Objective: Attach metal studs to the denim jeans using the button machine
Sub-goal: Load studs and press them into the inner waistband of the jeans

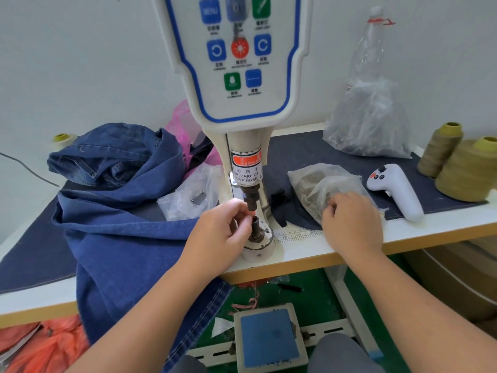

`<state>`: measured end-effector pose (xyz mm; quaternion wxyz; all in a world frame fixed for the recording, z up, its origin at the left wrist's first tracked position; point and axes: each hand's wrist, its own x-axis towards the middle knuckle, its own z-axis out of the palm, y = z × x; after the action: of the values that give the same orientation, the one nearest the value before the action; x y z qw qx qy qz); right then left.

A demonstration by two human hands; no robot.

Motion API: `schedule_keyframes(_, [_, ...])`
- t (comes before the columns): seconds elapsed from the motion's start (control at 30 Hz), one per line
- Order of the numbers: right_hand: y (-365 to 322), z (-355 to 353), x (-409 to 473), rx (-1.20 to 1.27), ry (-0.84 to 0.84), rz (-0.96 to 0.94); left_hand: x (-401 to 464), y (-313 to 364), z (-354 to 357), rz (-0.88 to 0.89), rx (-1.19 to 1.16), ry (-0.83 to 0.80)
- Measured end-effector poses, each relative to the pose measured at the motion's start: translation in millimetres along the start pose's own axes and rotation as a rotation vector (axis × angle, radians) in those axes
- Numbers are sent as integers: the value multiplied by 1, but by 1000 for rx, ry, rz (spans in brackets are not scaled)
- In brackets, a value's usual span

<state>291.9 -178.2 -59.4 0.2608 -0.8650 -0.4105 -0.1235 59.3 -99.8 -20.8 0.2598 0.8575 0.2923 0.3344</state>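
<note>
Loading step: left hand (219, 232) grip is pinching something small at the lower die (255, 224) of the button machine (242, 146). Right hand (349, 224) is digging in the stud bag (314, 189), grip hidden. Jeans (129, 227) are lying left on the tabletop (336, 243). Next probably needs denim over the die.

both bare forearms reach forward from the lower edge of the view. the left hand (219, 232) is raised, its fingers curled with thumb and fingertips drawn together in a pinch; what they hold is too small to tell. the right hand (351, 224) lies palm down further right, knuckles up, its fingers bent and tucked forward under the hand.
</note>
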Motion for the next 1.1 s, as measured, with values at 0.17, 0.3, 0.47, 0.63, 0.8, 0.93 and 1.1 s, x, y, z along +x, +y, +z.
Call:
schedule_keyframes(0.17, [0,0,-1,-2,11,0,-3,-5,0,-21,13,32])
schedule_keyframes(0.3, [1,-1,1,36,6,4,3,-21,-11,-79,85,115])
schedule_keyframes(0.47, [1,-6,4,157,-9,30,17,-57,-24,-324,-4,255])
schedule_keyframes(0.63, [2,-12,9,29,-179,-25,16,-75,-19,-458,-12,269])
schedule_keyframes(0.8, [-5,-19,21,-43,-313,-22,12,-72,-15,-406,101,235])
schedule_keyframes(0.93, [-8,-20,24,-37,-333,41,11,-70,-15,-383,123,215])
schedule_keyframes(1.1, [-8,-18,24,12,-282,36,11,-71,-14,-375,136,214])
